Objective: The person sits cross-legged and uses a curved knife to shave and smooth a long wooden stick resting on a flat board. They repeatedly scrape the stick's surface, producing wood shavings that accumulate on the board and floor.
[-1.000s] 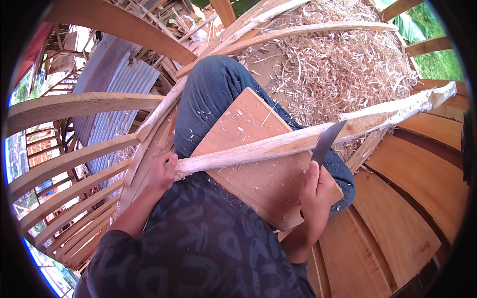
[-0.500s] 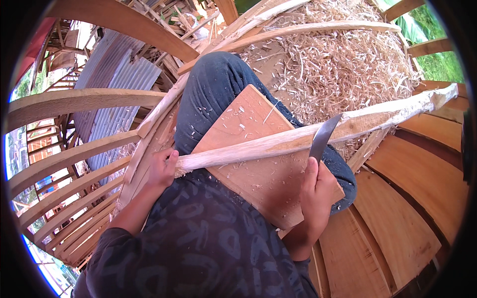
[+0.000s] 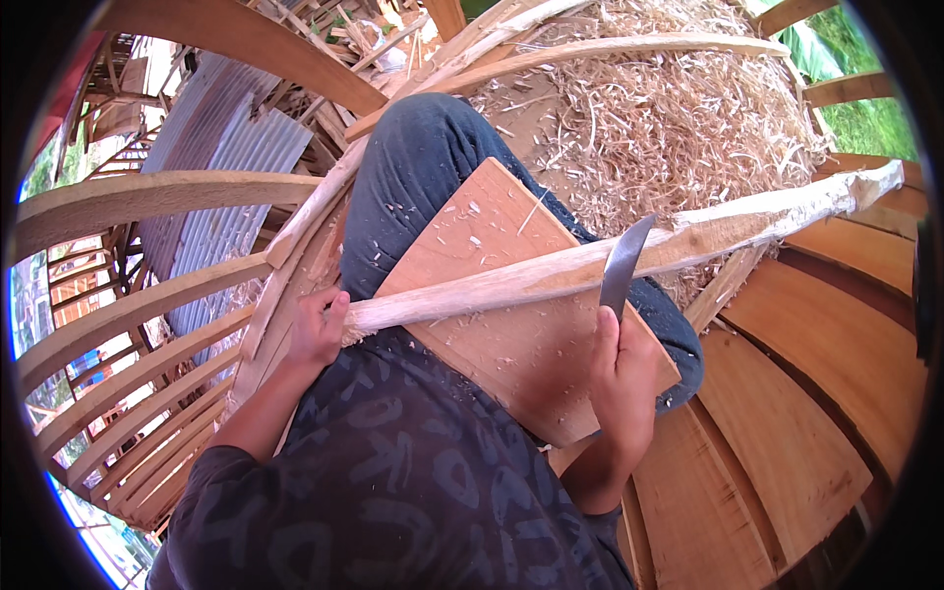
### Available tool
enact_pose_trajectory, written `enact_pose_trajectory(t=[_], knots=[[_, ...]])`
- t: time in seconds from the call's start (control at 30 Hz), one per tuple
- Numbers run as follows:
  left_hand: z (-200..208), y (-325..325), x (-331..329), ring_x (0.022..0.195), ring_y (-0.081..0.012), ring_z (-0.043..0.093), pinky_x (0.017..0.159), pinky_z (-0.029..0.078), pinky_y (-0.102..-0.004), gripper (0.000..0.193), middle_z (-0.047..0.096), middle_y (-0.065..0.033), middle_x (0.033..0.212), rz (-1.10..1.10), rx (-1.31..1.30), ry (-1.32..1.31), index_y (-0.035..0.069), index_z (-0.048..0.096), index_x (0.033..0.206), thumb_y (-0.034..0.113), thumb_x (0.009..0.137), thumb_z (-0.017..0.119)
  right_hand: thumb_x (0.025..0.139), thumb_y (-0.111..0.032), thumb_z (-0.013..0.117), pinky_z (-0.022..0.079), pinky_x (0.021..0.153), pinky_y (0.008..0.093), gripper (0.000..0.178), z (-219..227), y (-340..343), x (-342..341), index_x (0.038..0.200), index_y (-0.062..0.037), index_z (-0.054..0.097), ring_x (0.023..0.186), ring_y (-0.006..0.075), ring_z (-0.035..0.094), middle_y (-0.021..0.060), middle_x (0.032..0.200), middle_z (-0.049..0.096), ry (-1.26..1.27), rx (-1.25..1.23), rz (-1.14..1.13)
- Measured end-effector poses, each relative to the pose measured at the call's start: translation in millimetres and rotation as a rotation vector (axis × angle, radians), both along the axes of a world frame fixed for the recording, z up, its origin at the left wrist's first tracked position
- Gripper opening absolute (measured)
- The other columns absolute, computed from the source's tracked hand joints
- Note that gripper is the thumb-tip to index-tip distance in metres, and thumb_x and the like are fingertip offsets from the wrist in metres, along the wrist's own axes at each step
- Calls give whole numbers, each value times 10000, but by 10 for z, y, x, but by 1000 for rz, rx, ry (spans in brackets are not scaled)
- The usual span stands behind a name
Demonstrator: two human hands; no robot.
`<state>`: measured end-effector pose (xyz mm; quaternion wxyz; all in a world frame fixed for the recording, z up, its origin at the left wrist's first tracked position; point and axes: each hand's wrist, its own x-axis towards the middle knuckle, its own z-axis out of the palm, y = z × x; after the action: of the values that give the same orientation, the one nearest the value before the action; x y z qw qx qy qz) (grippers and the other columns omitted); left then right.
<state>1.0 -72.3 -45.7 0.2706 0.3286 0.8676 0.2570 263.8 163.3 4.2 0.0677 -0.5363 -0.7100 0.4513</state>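
My left grip (image 3: 319,329), toward half past eight, is closed around the near end of a pale, shaved wooden pole (image 3: 511,281). The pole slants across my lap, over a flat wooden board (image 3: 551,369), and its rough, thicker far end points to half past two. At four o'clock my right grip (image 3: 625,374) is clenched on a knife, its handle hidden in my palm; the curved dark blade (image 3: 621,270) stands tip toward one o'clock, crossing in front of the pole, though I cannot tell whether its edge touches the wood. Small chips lie scattered over the board, which spans my blue jeans (image 3: 418,157). Between one and two o'clock a thick heap of curly wood shavings (image 3: 678,128) spreads beyond the pole. Curved wooden ribs (image 3: 147,302) line nine o'clock, with corrugated metal sheeting (image 3: 226,147) at ten; broad wooden planks (image 3: 787,442) fan out at four, beyond my right grip.
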Motion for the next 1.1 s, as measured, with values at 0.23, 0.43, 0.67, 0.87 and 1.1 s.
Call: enact_pose_trajectory(t=[0.23,0.43,0.67,0.87,1.1], knots=[[-29,-47,-12,510,-265,440,528,351,-385,462,421,-192,559,4,-44,9,-42,475,673,357,906,483,961,-197,472,326,477,475,380,18,-58,-50,678,54,508,536,434,504,257,579,488,18,-12,-29],[3,-19,7,516,-290,467,533,356,-389,452,428,-201,563,4,-30,17,-41,482,676,348,906,485,959,-193,473,335,480,478,378,5,-73,-56,677,55,510,559,442,519,266,594,500,19,-13,-40],[37,-8,19,533,-292,489,548,375,-379,443,441,-194,569,1,-20,18,-42,489,682,340,906,486,960,-204,465,343,484,466,378,-70,-110,-31,697,63,520,541,427,522,262,589,498,60,-30,-51],[27,-6,30,527,-265,474,545,373,-377,438,428,-192,567,6,-38,53,-40,484,681,337,903,494,989,-239,434,294,436,351,425,-180,-143,23,665,32,479,456,115,377,54,493,384,97,-29,-59],[-2,-18,23,515,-266,445,534,361,-380,447,407,-198,565,9,-20,36,-37,462,667,341,902,497,964,-213,469,323,467,439,393,-128,-123,11,684,61,502,474,384,459,244,559,465,89,-87,-93]])
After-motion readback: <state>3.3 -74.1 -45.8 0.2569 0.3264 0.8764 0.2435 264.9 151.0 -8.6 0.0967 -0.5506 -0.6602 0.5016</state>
